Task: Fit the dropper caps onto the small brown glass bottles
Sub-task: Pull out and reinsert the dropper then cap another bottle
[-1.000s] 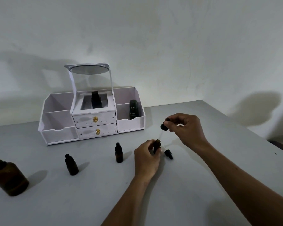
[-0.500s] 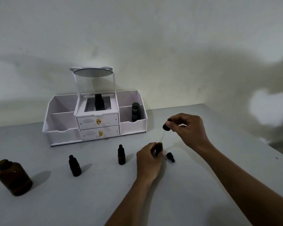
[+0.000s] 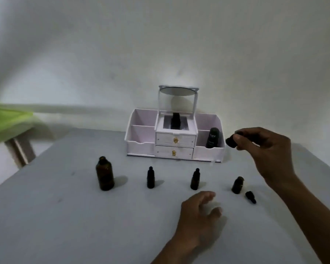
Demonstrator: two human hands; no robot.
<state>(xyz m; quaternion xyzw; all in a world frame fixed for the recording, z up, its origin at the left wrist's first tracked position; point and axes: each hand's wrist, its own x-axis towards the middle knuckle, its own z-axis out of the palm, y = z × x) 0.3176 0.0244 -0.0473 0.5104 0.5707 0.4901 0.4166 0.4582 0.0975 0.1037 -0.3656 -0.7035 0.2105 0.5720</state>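
On the grey table [image 3: 65, 216], an uncapped small brown bottle [image 3: 237, 185] stands upright with a loose dropper cap [image 3: 250, 197] lying just beside it. The left hand [image 3: 199, 216], which gripped this bottle a moment ago, has let go and now hovers open nearby. Raised above, the right hand [image 3: 263, 149] pinches another dropper cap [image 3: 231, 142] as before. Two capped bottles [image 3: 150, 177] [image 3: 195, 179] and a larger brown bottle [image 3: 104, 173] stand leftward. Behind, a white organizer [image 3: 141, 147] holds a dark container [image 3: 212, 137] whose label is unreadable.
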